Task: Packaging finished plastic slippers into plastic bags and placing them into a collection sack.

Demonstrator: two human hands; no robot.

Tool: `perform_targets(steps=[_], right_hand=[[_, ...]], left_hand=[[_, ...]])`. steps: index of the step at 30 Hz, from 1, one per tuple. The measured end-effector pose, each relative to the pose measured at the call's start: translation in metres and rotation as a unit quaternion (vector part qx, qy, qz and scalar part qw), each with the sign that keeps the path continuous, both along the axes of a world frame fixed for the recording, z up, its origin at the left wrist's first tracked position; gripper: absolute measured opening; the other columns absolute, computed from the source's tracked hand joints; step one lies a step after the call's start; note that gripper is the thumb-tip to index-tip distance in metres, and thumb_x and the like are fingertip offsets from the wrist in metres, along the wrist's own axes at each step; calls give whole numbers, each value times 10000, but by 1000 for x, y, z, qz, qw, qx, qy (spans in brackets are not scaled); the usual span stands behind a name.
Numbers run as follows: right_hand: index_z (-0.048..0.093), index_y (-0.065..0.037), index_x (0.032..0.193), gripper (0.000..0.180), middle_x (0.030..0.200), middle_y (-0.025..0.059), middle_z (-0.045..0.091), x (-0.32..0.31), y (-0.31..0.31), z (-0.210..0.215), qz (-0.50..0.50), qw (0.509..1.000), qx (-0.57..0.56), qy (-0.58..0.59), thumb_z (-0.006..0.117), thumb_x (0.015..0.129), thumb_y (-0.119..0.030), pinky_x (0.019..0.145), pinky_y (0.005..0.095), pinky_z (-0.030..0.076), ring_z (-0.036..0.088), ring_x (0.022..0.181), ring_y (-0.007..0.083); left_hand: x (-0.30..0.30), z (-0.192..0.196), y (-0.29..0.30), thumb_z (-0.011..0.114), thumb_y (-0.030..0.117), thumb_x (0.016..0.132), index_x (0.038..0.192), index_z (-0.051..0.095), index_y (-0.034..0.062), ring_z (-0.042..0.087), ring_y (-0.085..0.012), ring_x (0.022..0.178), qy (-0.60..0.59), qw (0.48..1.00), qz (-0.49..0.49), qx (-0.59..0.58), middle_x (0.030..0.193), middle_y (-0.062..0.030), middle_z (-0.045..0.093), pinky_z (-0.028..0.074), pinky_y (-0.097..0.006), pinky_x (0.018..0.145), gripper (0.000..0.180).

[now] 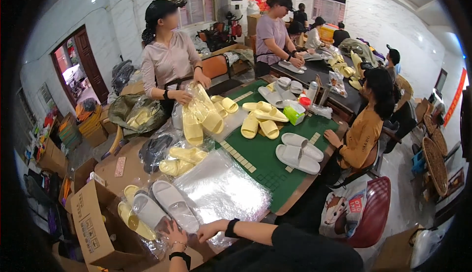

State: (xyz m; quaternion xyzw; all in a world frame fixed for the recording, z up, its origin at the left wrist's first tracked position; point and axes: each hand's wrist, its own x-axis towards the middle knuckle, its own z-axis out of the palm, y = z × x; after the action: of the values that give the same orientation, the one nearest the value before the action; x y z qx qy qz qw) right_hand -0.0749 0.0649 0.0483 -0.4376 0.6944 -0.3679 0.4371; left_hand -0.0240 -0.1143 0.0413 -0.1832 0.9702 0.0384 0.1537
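Note:
A pair of light grey slippers (175, 207) lies at the near left of the table, their heels toward me. My left hand (174, 234), fingers spread, rests on clear plastic at the heel of the left slipper. Beside the right slipper's heel is my right hand (208, 230), its fingers curled closed; whatever they hold is hidden. Yellow slippers (136, 222) lie just left of the grey pair, partly under clear plastic. A stack of clear plastic bags (223, 181) spreads out beyond my right hand.
An open cardboard box (101, 228) stands at the near left. Bagged yellow slippers (183, 160) lie farther in. A person across the table holds a bag of yellow slippers (201, 117). Grey slippers (300, 153) sit on the green mat (246, 142); another person sits at the right.

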Motion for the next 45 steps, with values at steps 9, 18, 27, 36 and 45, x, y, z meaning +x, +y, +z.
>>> perform_targets(steps=[9, 18, 27, 36, 45], right_hand=[[611, -5, 899, 213, 731, 58, 596, -42, 88, -4, -689, 689, -169, -148, 549, 823, -194, 607, 243, 433, 537, 658, 116], [623, -28, 934, 285, 803, 122, 646, -27, 68, -6, -554, 830, -60, -21, 543, 784, -258, 682, 320, 464, 604, 727, 237], [582, -63, 764, 142, 759, 146, 623, 0, 83, -24, -458, 840, 78, 279, 451, 778, -115, 639, 416, 462, 598, 686, 325], [574, -71, 782, 114, 762, 86, 618, -22, 121, -9, -399, 811, 159, 397, 465, 748, -70, 760, 357, 386, 587, 796, 237], [581, -104, 753, 92, 693, 43, 602, -38, 148, -5, -398, 758, 165, 489, 499, 714, -87, 683, 349, 355, 576, 707, 202]], left_hand=[[16, 20, 74, 607, 159, 714, 1257, 354, -7, 198, -407, 1251, 436, 886, -73, 142, 1315, -227, 285, 93, -557, 1027, 622], [31, 102, 190, 583, 272, 743, 1196, 494, 95, 365, -340, 1167, 266, 752, -475, 373, 1192, -118, 451, 148, -541, 1022, 494], [25, 77, 217, 504, 266, 835, 1016, 581, 55, 492, -275, 998, 227, 783, -429, 390, 983, -100, 570, 252, -475, 982, 288], [25, 97, 241, 597, 190, 767, 917, 587, 34, 486, -310, 876, 255, 808, -357, 393, 921, -120, 547, 353, -401, 854, 217], [11, 78, 251, 686, 185, 702, 829, 582, 24, 524, -265, 789, 152, 781, -197, 572, 795, -107, 571, 404, -349, 735, 230]])
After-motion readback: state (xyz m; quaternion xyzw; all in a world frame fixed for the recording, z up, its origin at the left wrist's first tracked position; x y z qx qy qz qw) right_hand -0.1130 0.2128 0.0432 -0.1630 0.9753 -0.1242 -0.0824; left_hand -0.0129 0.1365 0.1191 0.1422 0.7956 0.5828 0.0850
